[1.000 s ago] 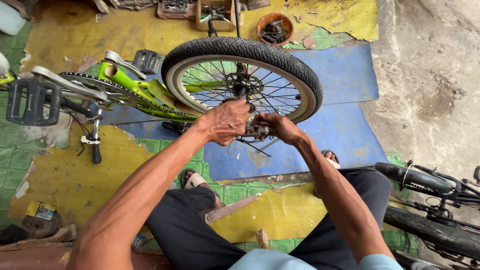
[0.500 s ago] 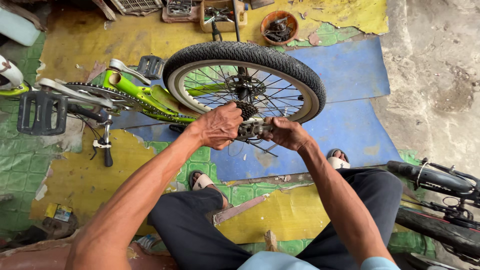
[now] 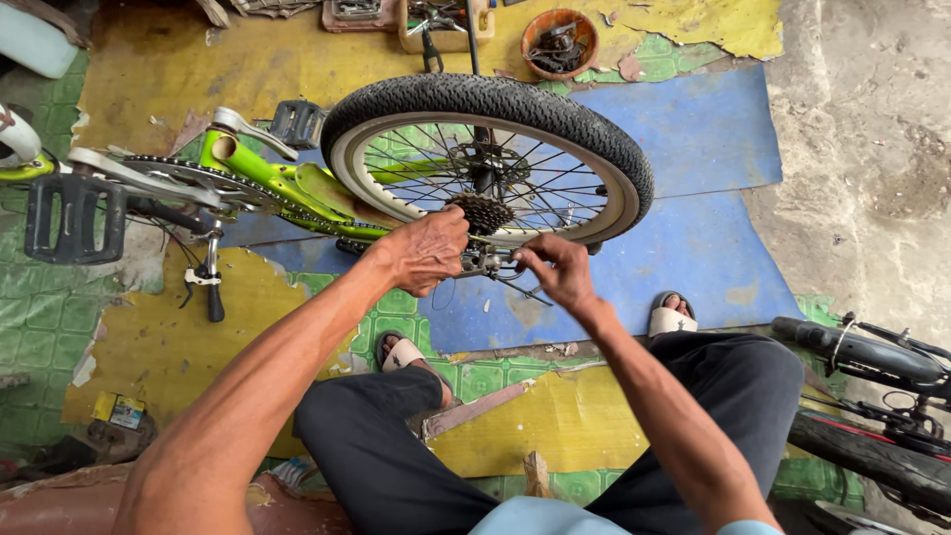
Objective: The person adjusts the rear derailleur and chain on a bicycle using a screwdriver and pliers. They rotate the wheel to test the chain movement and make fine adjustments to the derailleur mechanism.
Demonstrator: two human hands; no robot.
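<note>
Two bare hands meet at the rear derailleur (image 3: 487, 262) of an upturned green bicycle (image 3: 260, 176), just below the cluster of sprockets (image 3: 482, 211) on the rear wheel (image 3: 487, 159). The left hand (image 3: 426, 250) is curled over the left end of the derailleur with its fingers folded down, gripping the part. The right hand (image 3: 557, 271) pinches at the derailleur's right end with thumb and fingertips drawn together; what small piece it has between them cannot be told.

Compared with half a second ago, the hands have kept the same hold on the same spot, the left fist closed and the right fingers pinched. The view has shifted rather than the work: the crank and black pedal (image 3: 74, 218) sit a little further left and lower in the picture, and the dark bicycle (image 3: 872, 396) at the right edge shows more of its frame. The wheel stands in the same place against the blue mat (image 3: 693, 178).

Around the person, a round brown bowl of small parts (image 3: 559, 42) lies beyond the wheel on the yellow floor covering (image 3: 168, 69). Both sandalled feet (image 3: 400, 353) rest on the floor under the hands, with the dark trousers (image 3: 416, 466) below.
</note>
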